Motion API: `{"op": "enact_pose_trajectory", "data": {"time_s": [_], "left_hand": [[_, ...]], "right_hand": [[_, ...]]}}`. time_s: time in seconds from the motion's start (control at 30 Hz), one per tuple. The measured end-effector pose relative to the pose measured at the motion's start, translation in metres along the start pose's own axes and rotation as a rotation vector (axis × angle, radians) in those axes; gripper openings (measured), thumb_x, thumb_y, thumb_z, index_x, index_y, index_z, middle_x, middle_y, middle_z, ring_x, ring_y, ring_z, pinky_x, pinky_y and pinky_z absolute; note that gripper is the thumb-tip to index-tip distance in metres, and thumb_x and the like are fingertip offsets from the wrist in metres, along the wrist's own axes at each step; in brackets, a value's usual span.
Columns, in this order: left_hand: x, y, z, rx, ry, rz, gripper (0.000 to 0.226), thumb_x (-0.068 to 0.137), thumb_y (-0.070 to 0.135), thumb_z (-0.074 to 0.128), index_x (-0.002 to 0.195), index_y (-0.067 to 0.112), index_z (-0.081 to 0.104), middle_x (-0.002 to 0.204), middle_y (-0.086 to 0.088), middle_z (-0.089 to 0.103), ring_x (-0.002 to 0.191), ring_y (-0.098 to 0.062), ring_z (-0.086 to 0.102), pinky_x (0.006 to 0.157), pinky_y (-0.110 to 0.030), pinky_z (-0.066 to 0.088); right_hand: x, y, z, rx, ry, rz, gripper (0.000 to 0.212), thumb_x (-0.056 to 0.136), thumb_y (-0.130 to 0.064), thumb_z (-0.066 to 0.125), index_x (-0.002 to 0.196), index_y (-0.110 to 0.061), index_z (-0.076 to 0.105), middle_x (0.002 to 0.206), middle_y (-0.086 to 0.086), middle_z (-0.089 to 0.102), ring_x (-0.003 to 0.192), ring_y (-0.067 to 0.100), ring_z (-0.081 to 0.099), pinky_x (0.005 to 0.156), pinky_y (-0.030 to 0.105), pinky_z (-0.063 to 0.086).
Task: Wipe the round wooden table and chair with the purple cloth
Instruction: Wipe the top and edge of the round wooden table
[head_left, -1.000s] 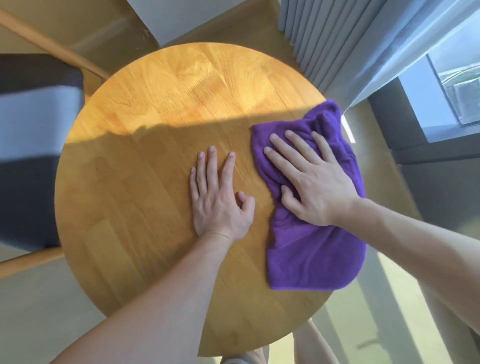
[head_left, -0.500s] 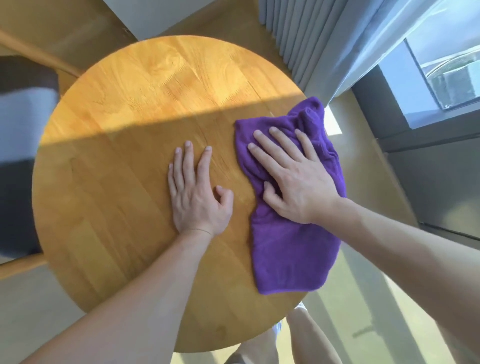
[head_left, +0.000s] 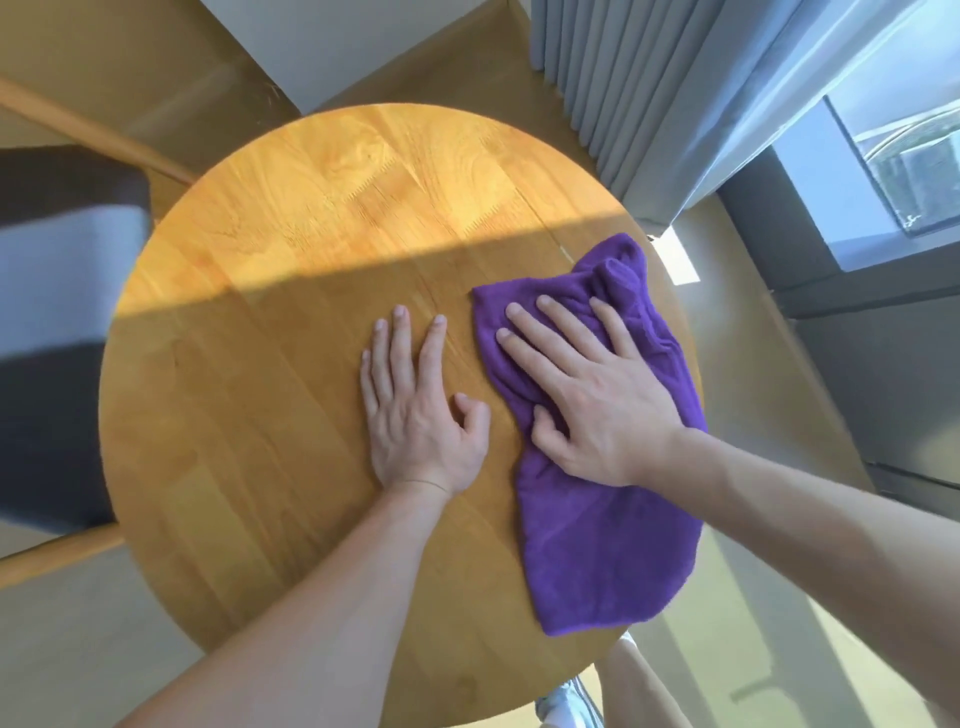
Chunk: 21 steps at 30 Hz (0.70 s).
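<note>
The round wooden table (head_left: 260, 415) fills the middle of the view, its far half in sunlight. The purple cloth (head_left: 597, 545) lies on the table's right side, bunched at its far end and reaching the right rim. My right hand (head_left: 587, 410) presses flat on the cloth with fingers spread and the thumb dug into a fold. My left hand (head_left: 415, 415) rests flat on bare wood just left of the cloth, holding nothing. The chair (head_left: 57, 260), with a grey and dark cushion on a light wooden frame, stands against the table's left edge.
A grey pleated curtain (head_left: 649, 78) hangs close to the table's far right rim, with a window (head_left: 883, 156) beyond it. My leg (head_left: 634, 686) shows below the table's near edge. Tan floor surrounds the table.
The view has shifted. My right hand and the cloth have slid slightly toward me, out of the sunlit strip. My left hand stays planted on the wood.
</note>
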<state>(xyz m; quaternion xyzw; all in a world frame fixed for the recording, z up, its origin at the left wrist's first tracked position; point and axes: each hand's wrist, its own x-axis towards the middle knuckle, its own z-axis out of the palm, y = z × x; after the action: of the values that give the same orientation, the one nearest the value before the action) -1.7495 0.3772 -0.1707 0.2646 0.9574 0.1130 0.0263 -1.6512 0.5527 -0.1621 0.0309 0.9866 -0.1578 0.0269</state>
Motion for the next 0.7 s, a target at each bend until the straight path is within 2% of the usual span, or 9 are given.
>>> {"op": "enact_pose_trajectory", "data": {"time_s": [0.1,0.17,0.27,0.37,0.43,0.57,0.6,0.63,0.7], "left_hand": [[-0.001,-0.001,-0.001,-0.009,-0.005,-0.003,0.085,0.071,0.028,0.050,0.155,0.019,0.039,0.167,-0.011,0.024,0.156,-0.030,0.016,0.125,-0.052,0.015],[-0.001,-0.001,0.000,-0.017,-0.007,-0.009,0.085,0.071,0.029,0.050,0.155,0.020,0.039,0.168,-0.010,0.024,0.157,-0.029,0.015,0.125,-0.052,0.015],[-0.002,0.000,0.000,-0.013,-0.008,-0.010,0.086,0.071,0.029,0.051,0.155,0.021,0.038,0.168,-0.009,0.023,0.157,-0.028,0.014,0.126,-0.051,0.015],[-0.002,-0.002,0.001,-0.013,-0.011,-0.008,0.085,0.071,0.029,0.050,0.155,0.021,0.038,0.168,-0.009,0.023,0.157,-0.028,0.014,0.126,-0.051,0.014],[-0.002,-0.003,0.001,-0.015,-0.007,-0.008,0.086,0.071,0.029,0.050,0.155,0.021,0.039,0.168,-0.010,0.023,0.157,-0.028,0.014,0.126,-0.051,0.014],[-0.002,-0.002,0.002,-0.011,0.011,0.007,0.086,0.070,0.029,0.051,0.155,0.020,0.040,0.167,-0.011,0.025,0.156,-0.029,0.016,0.125,-0.051,0.015],[-0.002,-0.003,0.002,-0.005,0.013,0.009,0.085,0.071,0.029,0.051,0.155,0.020,0.039,0.167,-0.011,0.025,0.157,-0.029,0.016,0.125,-0.051,0.015],[-0.002,-0.004,0.003,0.002,0.012,0.012,0.085,0.071,0.029,0.051,0.155,0.020,0.039,0.167,-0.011,0.025,0.157,-0.029,0.015,0.126,-0.051,0.014],[-0.003,-0.006,0.004,0.009,0.008,0.018,0.085,0.072,0.029,0.051,0.155,0.019,0.038,0.167,-0.012,0.024,0.157,-0.029,0.014,0.126,-0.051,0.013]], "right_hand": [[0.026,0.030,-0.011,0.002,-0.032,-0.124,0.073,0.085,-0.039,0.046,0.156,-0.022,0.041,0.165,-0.001,0.034,0.154,0.024,0.028,0.126,0.051,0.008],[0.036,0.029,-0.010,0.007,0.035,0.009,0.072,0.085,-0.038,0.047,0.155,-0.022,0.043,0.164,-0.002,0.036,0.153,0.024,0.029,0.127,0.050,0.008],[0.040,0.003,-0.002,0.021,0.150,0.315,0.071,0.085,-0.037,0.048,0.154,-0.022,0.042,0.165,-0.003,0.034,0.154,0.024,0.026,0.127,0.052,0.009],[0.044,-0.022,0.006,0.008,0.158,0.462,0.071,0.089,-0.038,0.043,0.158,-0.021,0.035,0.168,-0.001,0.027,0.156,0.026,0.019,0.126,0.055,0.005],[0.045,-0.023,0.007,-0.013,0.123,0.441,0.072,0.091,-0.039,0.039,0.160,-0.019,0.030,0.169,0.002,0.023,0.157,0.028,0.015,0.126,0.056,0.002],[0.038,0.017,-0.004,-0.045,0.029,0.126,0.070,0.092,-0.042,0.039,0.158,-0.019,0.035,0.167,0.001,0.029,0.155,0.029,0.023,0.126,0.055,0.004],[0.037,0.027,-0.007,-0.029,0.037,0.101,0.069,0.091,-0.041,0.041,0.157,-0.021,0.038,0.166,0.000,0.032,0.154,0.027,0.026,0.127,0.054,0.006],[0.036,0.030,-0.009,-0.012,0.065,0.133,0.067,0.090,-0.040,0.043,0.155,-0.022,0.042,0.165,-0.002,0.035,0.153,0.026,0.028,0.127,0.053,0.008],[0.034,0.018,-0.007,0.013,0.150,0.318,0.066,0.089,-0.037,0.046,0.153,-0.023,0.044,0.163,-0.003,0.037,0.153,0.023,0.029,0.127,0.052,0.009]]}}
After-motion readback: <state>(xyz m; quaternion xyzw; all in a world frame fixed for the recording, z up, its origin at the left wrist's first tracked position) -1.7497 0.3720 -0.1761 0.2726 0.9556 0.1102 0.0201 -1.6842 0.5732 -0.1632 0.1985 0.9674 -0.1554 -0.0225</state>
